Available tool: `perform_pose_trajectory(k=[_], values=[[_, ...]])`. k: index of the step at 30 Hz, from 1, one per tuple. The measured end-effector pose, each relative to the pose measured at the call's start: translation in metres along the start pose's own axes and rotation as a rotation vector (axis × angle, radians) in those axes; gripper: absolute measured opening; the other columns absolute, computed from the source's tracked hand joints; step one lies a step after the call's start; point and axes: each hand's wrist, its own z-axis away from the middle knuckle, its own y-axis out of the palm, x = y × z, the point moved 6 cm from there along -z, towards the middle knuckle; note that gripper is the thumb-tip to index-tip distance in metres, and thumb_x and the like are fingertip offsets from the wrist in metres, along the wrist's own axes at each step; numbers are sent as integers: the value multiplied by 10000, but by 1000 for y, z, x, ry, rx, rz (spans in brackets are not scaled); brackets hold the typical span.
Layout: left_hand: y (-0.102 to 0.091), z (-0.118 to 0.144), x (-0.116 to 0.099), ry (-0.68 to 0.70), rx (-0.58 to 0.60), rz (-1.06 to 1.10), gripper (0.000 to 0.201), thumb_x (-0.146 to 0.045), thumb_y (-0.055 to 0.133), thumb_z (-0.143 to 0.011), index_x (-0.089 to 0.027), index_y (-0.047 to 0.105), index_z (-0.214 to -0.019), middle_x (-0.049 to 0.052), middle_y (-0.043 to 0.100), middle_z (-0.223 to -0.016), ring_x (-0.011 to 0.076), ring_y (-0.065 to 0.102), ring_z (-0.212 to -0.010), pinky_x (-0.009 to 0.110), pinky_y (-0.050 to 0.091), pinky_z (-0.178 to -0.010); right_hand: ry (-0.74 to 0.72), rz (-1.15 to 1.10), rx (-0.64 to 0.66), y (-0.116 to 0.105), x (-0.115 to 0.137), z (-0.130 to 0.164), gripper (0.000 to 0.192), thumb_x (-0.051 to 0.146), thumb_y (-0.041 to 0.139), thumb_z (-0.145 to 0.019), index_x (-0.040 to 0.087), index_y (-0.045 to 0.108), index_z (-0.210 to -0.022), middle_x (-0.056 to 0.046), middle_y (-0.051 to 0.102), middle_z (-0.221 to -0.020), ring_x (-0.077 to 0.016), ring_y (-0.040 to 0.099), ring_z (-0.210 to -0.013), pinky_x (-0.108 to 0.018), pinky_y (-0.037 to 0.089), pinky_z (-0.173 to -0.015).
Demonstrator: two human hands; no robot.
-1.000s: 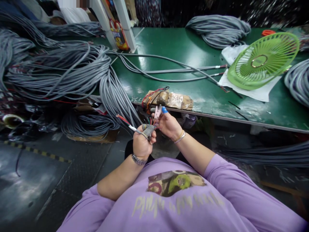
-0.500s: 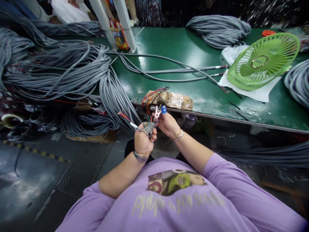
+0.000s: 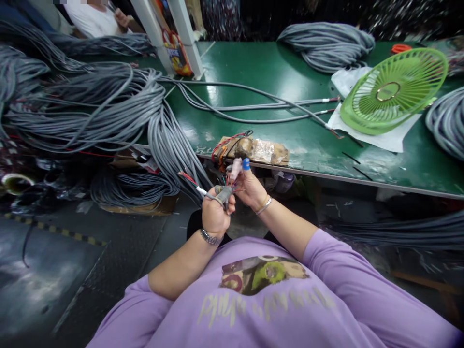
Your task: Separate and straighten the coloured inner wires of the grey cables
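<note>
My left hand (image 3: 215, 212) is closed around the grey cable bundle (image 3: 224, 194) in front of my body. Out of its left side sticks a stripped cable end with a white sleeve (image 3: 201, 190) and red and green cores. Thin coloured wires (image 3: 229, 181) fan out from the bundle's far end. On these wires my right hand (image 3: 252, 188) is closed, its fingers curled; exactly where they grip is partly hidden. A blue cover (image 3: 246, 164) is on one fingertip and a pale pink wrap (image 3: 235, 168) on another.
At the green table's edge (image 3: 326, 186) lies a taped cardboard piece (image 3: 270, 151). Thick grey cable coils (image 3: 90, 106) spread at left, another coil (image 3: 326, 46) at the back. A green fan (image 3: 393, 92) stands at right. A person in white (image 3: 90, 19) is at the far left.
My right hand's fingers have shifted slightly at the wires, and the pink-wrapped finger now shows upright beside the blue one. My left hand stays nearly still. The other person's hand has come into view.
</note>
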Motion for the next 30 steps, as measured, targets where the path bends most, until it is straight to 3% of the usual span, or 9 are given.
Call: perform_pose_trajectory(k=[4,10,15,21,30], values=[[-4,4,-2,24,28,-23,232,-310,719,-672,-167,536,-676,-37,573,-489,53,454,-346,143,260,-317,125,114,106,-5,2,10,591,745,489,-783,171,623,-816,-10,630,-705,-84,516,-549,-199,408,-486],[-10,8,0,35,45,-61,255,-345,734,-685,-164,555,-690,-34,582,-493,56,464,-346,144,267,-314,292,389,159,-23,15,22,554,676,505,-831,139,632,-783,-29,631,-685,-92,549,-558,-207,462,-513],[-5,6,-7,19,35,20,232,-318,735,-658,-166,566,-705,-43,569,-486,49,438,-340,146,258,-316,164,312,87,-20,24,12,565,689,452,-849,154,622,-792,-25,640,-718,-82,533,-561,-205,457,-534],[3,1,-13,-62,-4,113,297,-304,757,-554,-178,524,-688,-52,548,-470,40,405,-339,137,237,-319,-4,249,125,-2,18,4,496,647,627,-758,155,636,-821,23,572,-642,-57,436,-514,-184,367,-486],[4,-1,-4,-84,-61,93,279,-288,729,-564,-173,515,-702,-44,544,-472,43,420,-354,130,238,-328,38,24,25,-3,7,-1,398,571,662,-775,174,636,-759,16,624,-645,-80,483,-544,-202,405,-513]])
